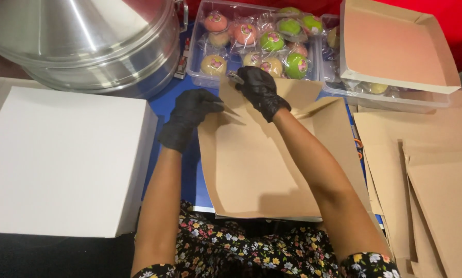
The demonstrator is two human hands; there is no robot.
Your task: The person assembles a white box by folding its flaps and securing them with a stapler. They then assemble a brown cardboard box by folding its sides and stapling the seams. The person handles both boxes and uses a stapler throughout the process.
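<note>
Hands in black gloves work a flat brown cardboard blank (256, 164) lying on the blue worktop (164, 103). Left hand (189, 116) pinches a flap at the blank's upper left edge. Right hand (259, 90) is closed on the top flap, just beside a clear tub of wrapped cakes (251, 41). White box (61, 159) sits left.

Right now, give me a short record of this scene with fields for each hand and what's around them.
left hand: black-gloved left hand pinching the edge of the flat brown cardboard sheet
right hand: black-gloved right hand pressing the sheet's top fold
behind: clear tub of wrapped round sweets, metal steamer
left side: white box
right side: folded brown tray, stack of flat cardboard
</note>
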